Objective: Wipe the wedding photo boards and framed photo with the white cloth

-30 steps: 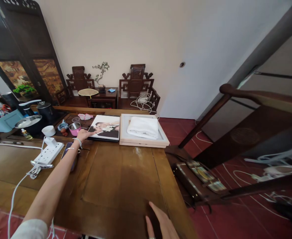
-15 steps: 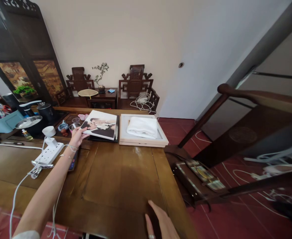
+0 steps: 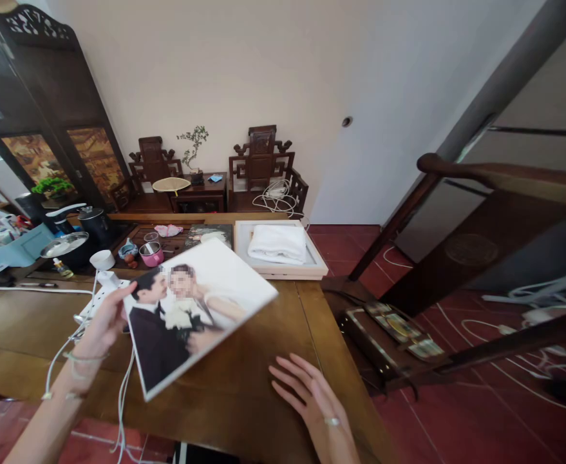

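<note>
My left hand (image 3: 106,319) grips the upper left edge of a white-bordered photo panel (image 3: 215,309), which shows two people and white flowers. The panel is tilted and held above the wooden table (image 3: 244,386). My right hand (image 3: 306,393) is over the table's near right part, fingers spread, palm turned toward the panel, touching nothing that I can see. Behind the panel lies a dark flat book or board (image 3: 210,233). To its right a folded white cloth (image 3: 277,243) rests on a pale wooden frame (image 3: 316,265).
At the left are a blue bin (image 3: 19,248), a lidded pan (image 3: 65,248), a pink cup (image 3: 152,256) and a white power strip (image 3: 100,298) with trailing cords. A wooden chair (image 3: 461,251) stands right of the table.
My left hand has lifted the photo panel off the dark item and brought it nearer, uncovering the pink cup. My right hand has come further into view with its fingers spread.
</note>
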`<action>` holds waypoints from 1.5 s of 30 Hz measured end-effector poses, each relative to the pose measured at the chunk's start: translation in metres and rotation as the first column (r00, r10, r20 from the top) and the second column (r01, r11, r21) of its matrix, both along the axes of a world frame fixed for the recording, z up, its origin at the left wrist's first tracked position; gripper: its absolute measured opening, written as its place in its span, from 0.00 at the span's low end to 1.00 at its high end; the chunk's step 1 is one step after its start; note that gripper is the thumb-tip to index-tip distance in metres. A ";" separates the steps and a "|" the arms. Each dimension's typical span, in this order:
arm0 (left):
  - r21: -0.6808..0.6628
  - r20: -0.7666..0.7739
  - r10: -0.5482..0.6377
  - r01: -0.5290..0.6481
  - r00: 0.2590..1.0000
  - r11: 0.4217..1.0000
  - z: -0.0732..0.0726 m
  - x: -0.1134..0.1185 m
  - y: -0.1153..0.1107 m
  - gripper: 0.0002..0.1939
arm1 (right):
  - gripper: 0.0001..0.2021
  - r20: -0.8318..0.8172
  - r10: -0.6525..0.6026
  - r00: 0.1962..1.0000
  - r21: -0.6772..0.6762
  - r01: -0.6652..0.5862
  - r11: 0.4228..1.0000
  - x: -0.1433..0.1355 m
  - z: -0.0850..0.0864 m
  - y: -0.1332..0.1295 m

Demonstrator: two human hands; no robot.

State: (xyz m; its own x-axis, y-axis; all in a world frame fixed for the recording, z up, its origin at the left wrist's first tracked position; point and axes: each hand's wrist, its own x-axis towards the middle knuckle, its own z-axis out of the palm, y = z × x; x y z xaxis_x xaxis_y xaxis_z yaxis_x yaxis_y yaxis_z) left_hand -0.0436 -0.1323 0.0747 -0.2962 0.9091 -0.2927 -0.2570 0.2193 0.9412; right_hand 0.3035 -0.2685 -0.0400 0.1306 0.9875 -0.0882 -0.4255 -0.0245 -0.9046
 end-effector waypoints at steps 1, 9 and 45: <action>-0.071 0.032 -0.067 0.069 0.997 0.995 -0.007 0.007 -0.007 0.03 | 0.27 -0.077 0.058 0.995 -0.016 -0.059 0.998 -0.002 0.005 0.004; -0.112 0.120 -0.419 0.431 0.900 0.895 -0.057 0.067 -0.021 0.14 | 0.26 0.099 -0.044 0.994 -0.345 0.076 0.936 0.013 -0.001 -0.016; 0.042 0.188 -0.325 0.323 0.927 0.945 -0.105 0.122 -0.004 0.23 | 0.20 0.988 -0.113 -0.102 0.089 -0.214 0.973 0.099 0.082 0.349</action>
